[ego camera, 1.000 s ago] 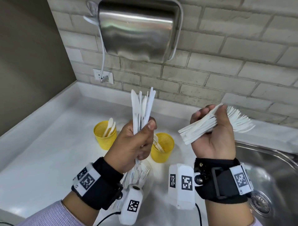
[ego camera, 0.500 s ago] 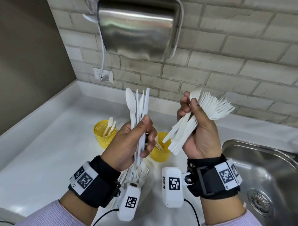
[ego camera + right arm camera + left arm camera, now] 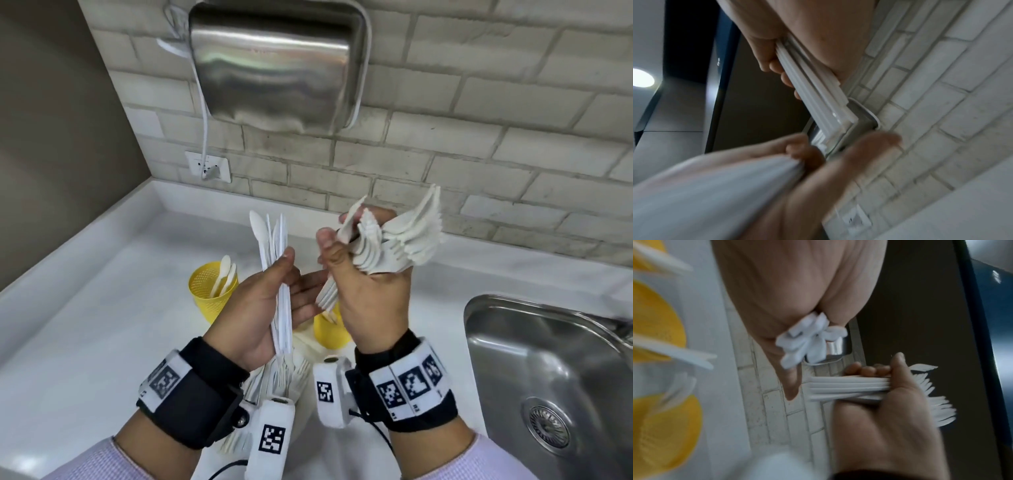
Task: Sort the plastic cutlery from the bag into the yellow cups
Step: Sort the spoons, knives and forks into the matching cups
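My left hand [image 3: 270,308] holds a small upright bundle of white cutlery [image 3: 274,253], a spoon and some knives, above the counter. Close beside it, my right hand [image 3: 370,284] grips a thick fan of white forks [image 3: 407,240]; the same fork bundle [image 3: 849,386] shows in the left wrist view. Behind the left hand a yellow cup [image 3: 209,294] holds two or three spoons. Between and below the hands a second yellow cup [image 3: 329,329] with cutlery in it is partly hidden. More white cutlery [image 3: 284,373] lies under my left wrist.
A steel sink [image 3: 548,370] is set into the white counter [image 3: 85,325] at the right. A steel hand dryer [image 3: 277,65] hangs on the brick wall, its cord running to a socket [image 3: 209,168]. A dark wall closes the left side.
My right hand has swung its fork bundle leftward and upright, close to my left hand. The left hand's thumb has shifted on its bundle and its fingers have loosened.
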Demonstrator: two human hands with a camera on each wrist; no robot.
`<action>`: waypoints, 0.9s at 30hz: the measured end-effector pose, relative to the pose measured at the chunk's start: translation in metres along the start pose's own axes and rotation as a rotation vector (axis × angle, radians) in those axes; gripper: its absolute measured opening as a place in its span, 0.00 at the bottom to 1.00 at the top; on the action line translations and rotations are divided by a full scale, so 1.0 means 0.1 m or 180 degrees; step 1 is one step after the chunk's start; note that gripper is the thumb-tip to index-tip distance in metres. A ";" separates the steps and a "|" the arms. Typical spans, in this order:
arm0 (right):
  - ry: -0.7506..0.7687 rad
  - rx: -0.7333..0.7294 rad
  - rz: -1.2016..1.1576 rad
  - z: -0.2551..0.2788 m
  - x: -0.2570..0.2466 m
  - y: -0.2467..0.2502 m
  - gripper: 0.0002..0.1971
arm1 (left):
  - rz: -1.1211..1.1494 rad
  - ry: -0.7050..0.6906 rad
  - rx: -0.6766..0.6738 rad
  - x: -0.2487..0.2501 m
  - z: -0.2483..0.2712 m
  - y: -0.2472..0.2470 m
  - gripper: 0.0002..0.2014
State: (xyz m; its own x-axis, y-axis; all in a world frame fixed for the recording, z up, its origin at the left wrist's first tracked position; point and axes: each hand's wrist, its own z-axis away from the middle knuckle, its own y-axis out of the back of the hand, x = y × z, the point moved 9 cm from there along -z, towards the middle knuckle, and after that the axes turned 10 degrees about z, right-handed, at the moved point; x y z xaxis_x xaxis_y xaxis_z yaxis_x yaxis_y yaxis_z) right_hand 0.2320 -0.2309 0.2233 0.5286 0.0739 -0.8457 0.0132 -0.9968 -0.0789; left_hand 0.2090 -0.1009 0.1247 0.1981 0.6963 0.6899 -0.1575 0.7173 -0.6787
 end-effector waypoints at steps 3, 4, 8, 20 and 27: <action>-0.0467 -0.0196 -0.0185 0.12 0.15 -0.13 0.09 | 0.0156 0.0140 -0.0037 -0.05 -0.04 0.02 0.29; -0.0560 -0.0229 -0.0208 0.15 0.20 -0.13 0.10 | 0.0180 0.0170 -0.0007 -0.06 -0.04 0.04 0.29; -0.0601 -0.0189 -0.0059 0.13 0.23 -0.08 0.14 | 0.0222 0.0301 0.0155 -0.10 -0.01 0.11 0.19; -0.0433 0.0073 -0.0179 0.12 0.09 -0.05 0.15 | 0.0585 0.0450 -0.0316 0.01 0.15 -0.27 0.17; -0.0613 0.1160 -0.1085 -0.37 0.43 0.85 0.15 | -0.0104 -0.0514 0.0196 0.60 0.21 0.30 0.17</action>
State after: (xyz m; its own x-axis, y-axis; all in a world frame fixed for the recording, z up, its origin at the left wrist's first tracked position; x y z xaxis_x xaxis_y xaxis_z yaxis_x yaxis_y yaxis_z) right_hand 0.2877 -0.3131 0.1998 0.3801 0.4302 -0.8188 -0.1568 -0.8425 -0.5154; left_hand 0.1954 -0.0368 0.1513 0.0470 0.6640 0.7462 -0.2136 0.7365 -0.6419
